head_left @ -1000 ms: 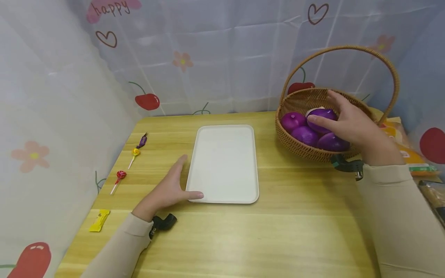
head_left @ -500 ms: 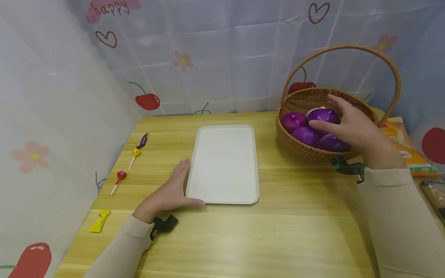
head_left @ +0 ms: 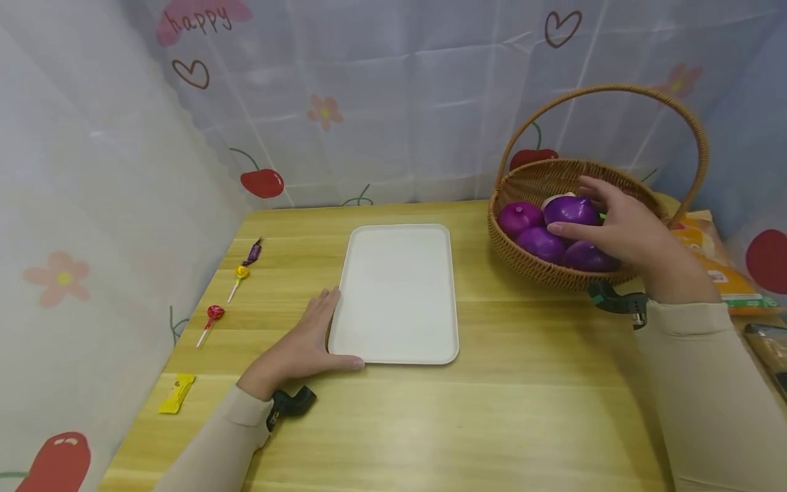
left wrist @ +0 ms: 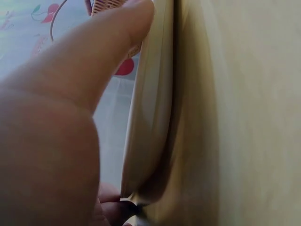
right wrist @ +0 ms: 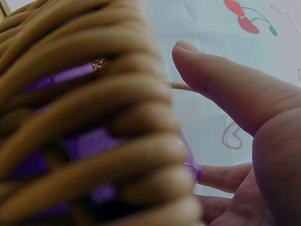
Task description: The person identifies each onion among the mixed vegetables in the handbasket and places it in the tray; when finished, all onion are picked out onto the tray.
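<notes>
The left hand (head_left: 301, 345) rests at the near left corner of a white rectangular tray (head_left: 396, 294), its thumb stretched along the near edge and its fingers, straight and side by side, reaching up the left edge, with a wide gap between thumb and fingers. The tray lies on the wood-grain surface (head_left: 522, 410). The right hand (head_left: 627, 225) is over the right side of a wicker basket (head_left: 535, 270) with a tall arched handle (head_left: 617, 89), thumb and fingers set wide apart around a glossy purple vegetable (head_left: 570, 209); whether the fingertips touch it I cannot tell. Three more purple pieces (head_left: 540, 244) sit in the basket beside and in front of it. Along the left side of the surface lie a purple-wrapped candy (head_left: 253, 252), a yellow lollipop (head_left: 242, 273), a red lollipop (head_left: 214, 313) and a yellow-wrapped candy (head_left: 177, 394), all apart from the left hand. An orange packet (head_left: 707, 253) lies at the right, partly behind the right forearm
</notes>
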The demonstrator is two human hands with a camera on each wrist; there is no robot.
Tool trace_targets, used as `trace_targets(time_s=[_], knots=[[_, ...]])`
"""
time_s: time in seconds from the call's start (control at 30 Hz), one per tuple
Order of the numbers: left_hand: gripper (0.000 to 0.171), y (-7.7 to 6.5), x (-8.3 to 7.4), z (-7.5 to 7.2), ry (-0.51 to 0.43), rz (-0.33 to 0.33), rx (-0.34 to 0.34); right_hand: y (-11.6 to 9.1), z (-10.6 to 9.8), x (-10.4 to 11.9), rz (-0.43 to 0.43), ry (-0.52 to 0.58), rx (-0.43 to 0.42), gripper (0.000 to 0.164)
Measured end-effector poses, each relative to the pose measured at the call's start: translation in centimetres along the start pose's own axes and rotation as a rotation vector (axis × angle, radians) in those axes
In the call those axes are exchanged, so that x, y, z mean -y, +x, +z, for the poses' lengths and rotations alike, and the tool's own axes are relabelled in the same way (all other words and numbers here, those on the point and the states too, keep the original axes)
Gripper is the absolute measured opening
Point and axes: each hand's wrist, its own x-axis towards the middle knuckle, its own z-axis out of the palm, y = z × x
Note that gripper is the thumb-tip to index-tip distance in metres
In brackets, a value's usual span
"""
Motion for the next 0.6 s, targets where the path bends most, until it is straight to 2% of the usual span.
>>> trace_targets(time_s=[0.43,0.6], knots=[[0.144,0.05,0.07,-0.11,0.044,0.021,0.012,0.05,-0.06,0.00,0.021,-0.009,0.004,0.111],[0.145,0.05,0.24,0.14,0.057,0.005,0.023,0.19,0.16,-0.06,0.024,-0.029,0.001,0.111]])
